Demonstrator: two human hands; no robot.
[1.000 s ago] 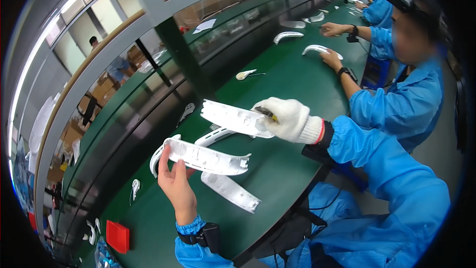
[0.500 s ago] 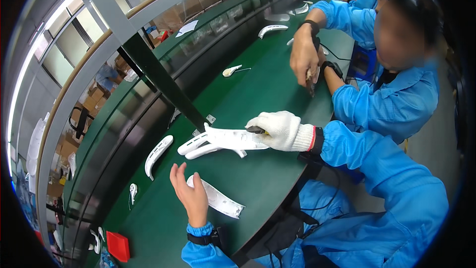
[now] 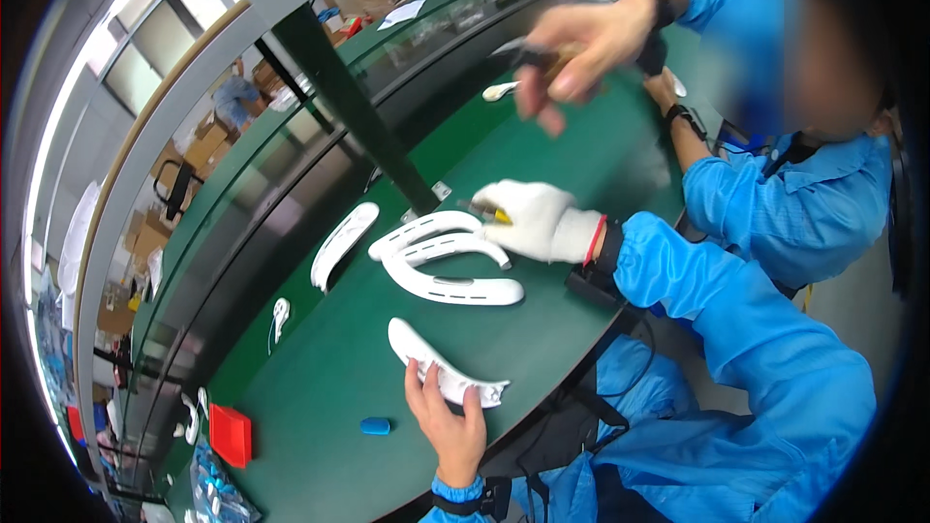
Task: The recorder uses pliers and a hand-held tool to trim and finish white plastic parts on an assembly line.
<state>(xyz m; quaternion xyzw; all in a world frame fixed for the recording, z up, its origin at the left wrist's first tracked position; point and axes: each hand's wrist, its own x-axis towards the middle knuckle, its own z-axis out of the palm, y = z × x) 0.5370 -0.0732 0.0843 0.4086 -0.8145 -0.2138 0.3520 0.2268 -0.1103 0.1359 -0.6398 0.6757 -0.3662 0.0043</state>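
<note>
My left hand point(image 3: 448, 431) is bare. Its fingers and thumb are closed on the near side of a white curved plastic shell point(image 3: 412, 337), whose hollow inside faces up. A white knitted glove covers my right hand point(image 3: 542, 223). It grips a small black-and-yellow tool point(image 3: 498, 215), mostly hidden by the fingers; its exact kind is unclear. Beside the glove, several white curved slotted parts point(image 3: 465, 292) lie grouped on the green table point(image 3: 320, 397). Another white curved part point(image 3: 345, 244) lies farther left.
A green post point(image 3: 354, 107) rises behind the parts. A blue cap-like piece point(image 3: 375, 426) lies left of my left hand; a red bin point(image 3: 231, 436) and a bag point(image 3: 218, 489) stand beyond. At right, a co-worker's hand point(image 3: 591, 48) reaches across, holding something blurred and dark.
My left hand has come down onto the shell and closed on it. The perforated shell at my right hand now lies slotted side up among the others. The co-worker's hand has swung left.
</note>
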